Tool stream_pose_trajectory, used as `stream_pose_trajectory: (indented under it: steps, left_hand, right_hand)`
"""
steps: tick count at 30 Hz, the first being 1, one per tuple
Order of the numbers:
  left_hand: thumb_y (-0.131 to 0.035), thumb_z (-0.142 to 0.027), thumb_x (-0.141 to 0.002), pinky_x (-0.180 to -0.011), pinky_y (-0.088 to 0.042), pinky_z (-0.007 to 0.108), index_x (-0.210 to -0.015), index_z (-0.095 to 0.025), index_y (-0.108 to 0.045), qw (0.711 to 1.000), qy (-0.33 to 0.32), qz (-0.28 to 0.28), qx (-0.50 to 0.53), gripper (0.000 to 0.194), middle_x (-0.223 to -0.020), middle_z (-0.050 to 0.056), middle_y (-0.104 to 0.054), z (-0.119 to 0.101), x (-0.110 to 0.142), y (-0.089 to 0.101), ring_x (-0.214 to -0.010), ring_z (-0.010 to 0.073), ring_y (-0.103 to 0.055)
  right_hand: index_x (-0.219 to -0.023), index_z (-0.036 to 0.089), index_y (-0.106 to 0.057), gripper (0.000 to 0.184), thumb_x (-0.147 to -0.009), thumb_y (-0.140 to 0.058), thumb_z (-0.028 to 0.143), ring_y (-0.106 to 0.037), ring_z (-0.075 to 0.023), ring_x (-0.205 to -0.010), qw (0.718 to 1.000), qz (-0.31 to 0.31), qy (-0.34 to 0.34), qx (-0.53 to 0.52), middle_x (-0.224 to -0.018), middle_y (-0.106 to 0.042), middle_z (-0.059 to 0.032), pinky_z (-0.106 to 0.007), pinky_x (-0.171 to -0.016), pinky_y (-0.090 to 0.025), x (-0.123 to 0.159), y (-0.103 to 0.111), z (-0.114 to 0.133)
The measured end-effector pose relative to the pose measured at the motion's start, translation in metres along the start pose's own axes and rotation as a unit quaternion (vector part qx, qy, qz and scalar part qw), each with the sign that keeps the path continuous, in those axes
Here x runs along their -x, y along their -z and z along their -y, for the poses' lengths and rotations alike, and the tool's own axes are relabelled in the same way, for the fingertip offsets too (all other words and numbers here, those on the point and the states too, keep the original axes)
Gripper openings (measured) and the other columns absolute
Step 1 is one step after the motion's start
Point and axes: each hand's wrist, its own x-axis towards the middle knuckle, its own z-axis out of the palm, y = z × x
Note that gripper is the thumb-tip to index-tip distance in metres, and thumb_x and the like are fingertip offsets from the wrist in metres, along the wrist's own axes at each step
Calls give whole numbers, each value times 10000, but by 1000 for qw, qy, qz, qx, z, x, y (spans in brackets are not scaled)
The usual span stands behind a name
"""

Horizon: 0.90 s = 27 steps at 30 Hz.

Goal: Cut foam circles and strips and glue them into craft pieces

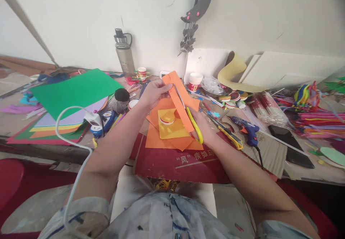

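My left hand [157, 93] pinches the upper part of an orange paper strip [180, 104], which hangs at a slant in front of me. In my right hand [201, 124] is a pair of scissors [194, 124] with yellow handles, its blades lying along the strip's right edge. Whether the blades are parted I cannot tell. Below the strip, several orange sheets [151, 142] lie on a red board [161, 165]. On top of them rests a yellow-orange paper square [165, 133] with a small round lid-like disc [167, 118] on it.
Coloured sheets [78, 88] and a white cable [58, 127] lie to the left. A bottle [125, 56] and paper cups [195, 81] stand behind. On the right are a utility knife [230, 136], a blue glue gun [250, 133], a phone [291, 147] and pipe cleaners [320, 124].
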Motion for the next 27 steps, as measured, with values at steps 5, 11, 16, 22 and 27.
stream_pose_trajectory:
  steps: [5, 11, 16, 22, 27]
  left_hand:
    - [-1100, -419, -544, -624, -587, 224, -834, -124, -790, 1000, -3, -4, -6, 517, -778, 34, -793, 1, -1, 0, -642, 101, -692]
    - [-1114, -450, -478, -611, -575, 212, -829, -123, -793, 1000, 2, 6, 6, 577, -757, 21, -781, 1, -1, 0, -645, 97, -693]
    - [-1093, -392, -573, -629, -571, 219, -842, -126, -781, 1000, 12, 1, 0, 490, -771, 26, -785, -1, 0, -1, -657, 100, -701]
    - [-1062, -409, -646, -663, -583, 233, -852, -135, -763, 1000, 13, -9, 10, 455, -820, 35, -795, -6, 2, -1, -706, 118, -726]
    - [-1061, -381, -647, -687, -585, 234, -797, -129, -729, 1000, 0, -21, 7, 443, -783, 17, -770, -8, 2, -1, -714, 110, -719]
  right_hand:
    - [-973, 237, -626, 191, -806, -630, 329, -699, -261, -805, 1000, -2, -6, -4, -803, -700, -37, -381, -778, -584, 2, -2, -3]
    - [-948, 242, -642, 181, -798, -652, 343, -717, -287, -834, 1000, -8, -18, 1, -805, -706, -53, -391, -767, -578, 3, -5, -4]
    - [-1000, 255, -704, 191, -837, -670, 347, -739, -374, -1072, 999, -10, -31, -5, -833, -732, -84, -459, -893, -609, 1, -5, -1]
    - [-1004, 238, -692, 212, -822, -673, 345, -757, -370, -1052, 1000, -7, -29, -8, -956, -777, -106, -471, -912, -602, 2, -6, -3]
    - [-942, 240, -639, 212, -808, -705, 391, -758, -364, -1035, 999, 3, -21, -25, -891, -765, -88, -464, -908, -603, 2, -2, 2]
